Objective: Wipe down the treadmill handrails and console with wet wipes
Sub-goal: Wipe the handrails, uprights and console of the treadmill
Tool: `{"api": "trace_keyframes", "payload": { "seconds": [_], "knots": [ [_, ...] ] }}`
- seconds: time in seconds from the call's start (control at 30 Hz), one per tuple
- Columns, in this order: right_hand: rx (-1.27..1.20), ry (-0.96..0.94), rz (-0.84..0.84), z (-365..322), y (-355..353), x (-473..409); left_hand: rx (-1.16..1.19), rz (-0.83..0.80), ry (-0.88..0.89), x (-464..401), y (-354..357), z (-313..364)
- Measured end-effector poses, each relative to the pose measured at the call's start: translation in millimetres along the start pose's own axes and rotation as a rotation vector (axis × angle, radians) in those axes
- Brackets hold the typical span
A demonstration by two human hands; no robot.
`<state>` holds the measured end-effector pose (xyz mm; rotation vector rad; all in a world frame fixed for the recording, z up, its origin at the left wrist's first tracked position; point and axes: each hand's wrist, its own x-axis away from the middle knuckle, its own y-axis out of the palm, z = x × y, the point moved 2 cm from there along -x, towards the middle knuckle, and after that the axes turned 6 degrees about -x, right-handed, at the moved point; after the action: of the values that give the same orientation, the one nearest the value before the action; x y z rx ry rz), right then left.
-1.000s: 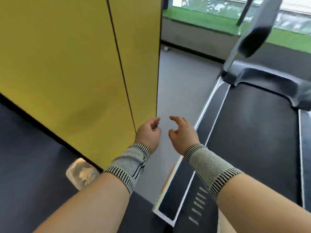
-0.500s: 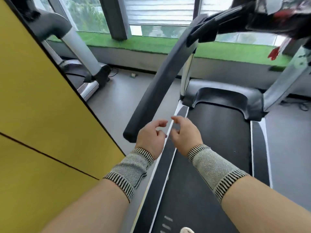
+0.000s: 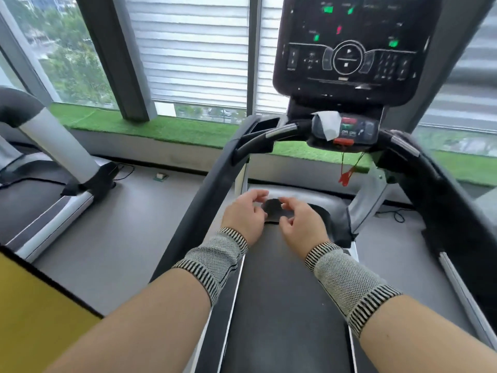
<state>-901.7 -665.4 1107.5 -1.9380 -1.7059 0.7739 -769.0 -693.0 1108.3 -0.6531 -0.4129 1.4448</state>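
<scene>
Both hands hover mid-frame above the treadmill belt [image 3: 282,305], the left hand [image 3: 246,215] and right hand [image 3: 300,224] loosely curled and holding nothing, while a white wipe [image 3: 328,123] lies draped over the small control panel beneath the console [image 3: 349,49] at upper right, between the dark handrails [image 3: 204,189].

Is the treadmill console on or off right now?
On. The console shows lit green and red indicators on its dark panel. The blur leaves any readout illegible.
</scene>
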Motion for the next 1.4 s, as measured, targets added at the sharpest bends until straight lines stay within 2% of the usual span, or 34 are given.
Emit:
{"api": "trace_keyframes", "payload": {
  "seconds": [0.23, 0.47, 0.63, 0.83, 0.9, 1.0, 1.1, 1.27, 1.33, 1.4],
  "knots": [
    [0.038, 0.029, 0.151, 49.3, -79.6, -81.9, -0.039, -0.119, 0.136, -100.4, 61.4, 65.6],
    [0.102, -0.033, 0.228, 117.7, -134.2, -199.5, 0.044, -0.021, 0.099, -212.5, 127.6, 99.4],
    [0.323, -0.154, 0.190, 143.7, -157.3, -280.0, 0.029, 0.056, -0.036, -278.1, 153.1, 115.9],
    [0.527, -0.263, 0.089, 147.5, -159.8, -335.1, -0.123, 0.053, -0.066, -321.1, 160.4, 122.0],
    [0.575, -0.302, 0.028, 144.7, -159.1, -345.1, -0.212, 0.044, -0.019, -329.2, 158.3, 123.2],
    [0.235, -0.213, 0.046, 131.5, -167.8, -358.1, -0.335, 0.030, 0.108, -340.8, 154.0, 131.9],
    [-0.112, -0.194, 0.117, 114.6, -181.1, -367.2, -0.340, 0.090, 0.241, -359.4, 142.1, 148.6],
    [-0.355, -0.106, 0.257, 99.3, -211.8, -375.8, -0.168, 0.045, 0.246, -382.6, 109.6, 168.7],
    [-0.466, -0.032, 0.222, 98.3, -216.0, -377.8, -0.119, 0.077, 0.256, -391.5, 100.2, 174.0],
    [-0.633, 0.062, 0.078, 97.1, -213.6, -376.4, -0.119, 0.078, 0.278, -396.2, 93.4, 179.3]
  ]
}}
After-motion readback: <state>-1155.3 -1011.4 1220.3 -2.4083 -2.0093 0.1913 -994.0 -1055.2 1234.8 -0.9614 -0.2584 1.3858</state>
